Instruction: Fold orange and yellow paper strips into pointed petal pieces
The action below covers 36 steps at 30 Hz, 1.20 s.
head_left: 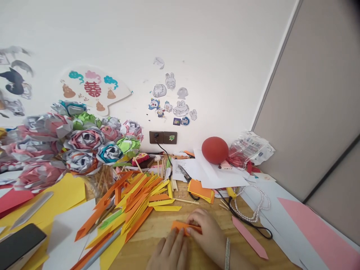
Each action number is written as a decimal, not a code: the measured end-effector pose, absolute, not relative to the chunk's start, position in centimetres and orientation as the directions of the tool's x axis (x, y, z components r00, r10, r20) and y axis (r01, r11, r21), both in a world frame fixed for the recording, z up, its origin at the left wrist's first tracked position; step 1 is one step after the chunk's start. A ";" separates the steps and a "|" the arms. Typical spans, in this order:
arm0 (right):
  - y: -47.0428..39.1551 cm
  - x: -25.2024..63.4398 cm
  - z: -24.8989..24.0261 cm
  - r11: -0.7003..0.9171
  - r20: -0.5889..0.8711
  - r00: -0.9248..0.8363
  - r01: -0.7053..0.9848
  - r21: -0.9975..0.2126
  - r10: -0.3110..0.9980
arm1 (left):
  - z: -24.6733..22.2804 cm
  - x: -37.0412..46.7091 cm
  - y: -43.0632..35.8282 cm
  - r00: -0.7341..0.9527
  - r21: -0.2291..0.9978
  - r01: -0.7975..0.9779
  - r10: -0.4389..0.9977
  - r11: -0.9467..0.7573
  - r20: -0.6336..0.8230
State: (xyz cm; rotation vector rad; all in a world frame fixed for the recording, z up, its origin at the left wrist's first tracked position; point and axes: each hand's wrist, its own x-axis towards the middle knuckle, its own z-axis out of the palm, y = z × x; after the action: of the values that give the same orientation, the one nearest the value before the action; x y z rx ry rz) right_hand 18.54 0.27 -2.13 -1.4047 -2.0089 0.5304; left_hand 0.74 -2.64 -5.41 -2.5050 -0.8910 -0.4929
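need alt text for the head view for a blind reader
A bare left hand and bare right hand hold folded orange paper on a wooden table. To their left lie long yellow and orange paper strips, with multicoloured layered paper flowers farther back.

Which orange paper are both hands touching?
The folded orange paper strip, touched by the left hand and right hand; orange papers in the yellow-and-orange strip pile and square paper stack lie untouched.
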 end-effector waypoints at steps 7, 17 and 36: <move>0.3 18.8 -2.9 0.348 0.341 -0.183 0.777 -0.524 0.922 | -4.6 0.9 -2.8 0.749 -0.297 0.646 0.506 -0.704 0.428; 0.1 18.5 -2.2 0.283 0.251 -0.174 0.811 -0.511 0.952 | -4.5 1.0 -2.8 0.742 -0.319 0.652 0.494 -0.688 0.453; 0.3 18.5 -2.5 0.270 0.221 -0.185 0.847 -0.458 0.957 | -4.1 1.0 -2.7 0.755 -0.402 0.638 0.431 -0.656 0.495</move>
State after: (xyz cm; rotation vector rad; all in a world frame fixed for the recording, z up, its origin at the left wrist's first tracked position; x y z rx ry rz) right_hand 18.45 0.28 -2.46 -1.6256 -2.0863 0.3204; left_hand 1.03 -2.70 -4.14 -2.3836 -0.8009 -0.4841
